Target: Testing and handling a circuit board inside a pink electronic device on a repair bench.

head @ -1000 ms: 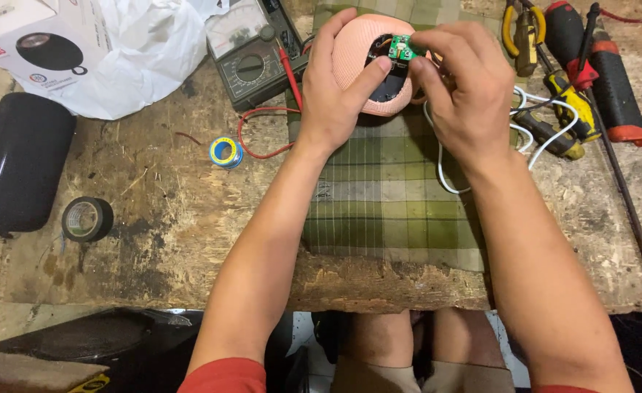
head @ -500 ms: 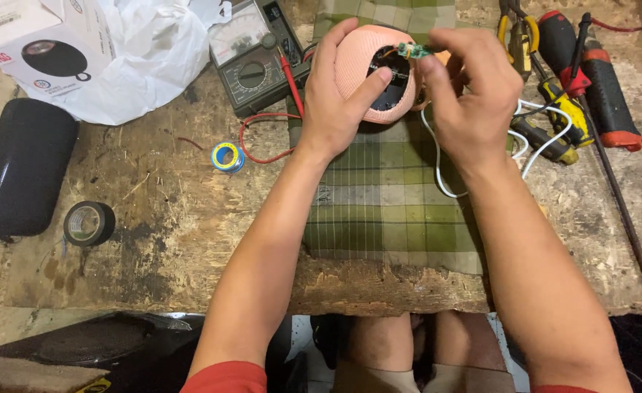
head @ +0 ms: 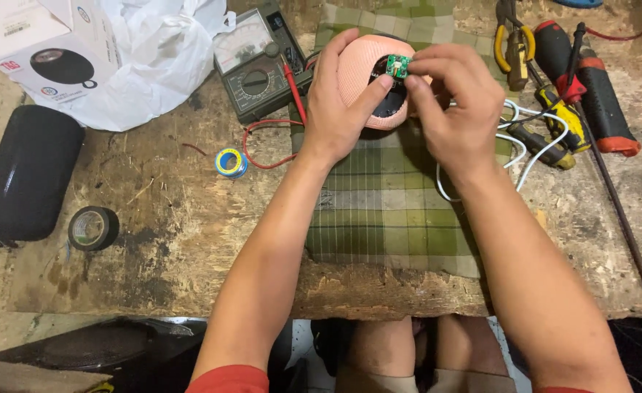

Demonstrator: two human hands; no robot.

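A: Speaker (head: 368,80), pink and round, sits at the far end of the plaid cloth (head: 386,211). Our left hand (head: 339,109) wraps its left side, thumb at the opening's rim. Our right hand (head: 456,109) pinches the small green board (head: 397,67) between thumb and forefinger, over the dark opening.

B: Risks?

A: We judge three. A loose pinch could drop the board into the opening. Pulling too far could strain any leads beneath it; we cannot tell whether any are attached. The speaker could roll if our left grip slackens.

B: Surroundings?

A: Meter (head: 257,69) just left, with red lead (head: 266,142); white cable (head: 532,156) and screwdrivers (head: 590,102) right; tape roll (head: 92,228) well apart, near left.
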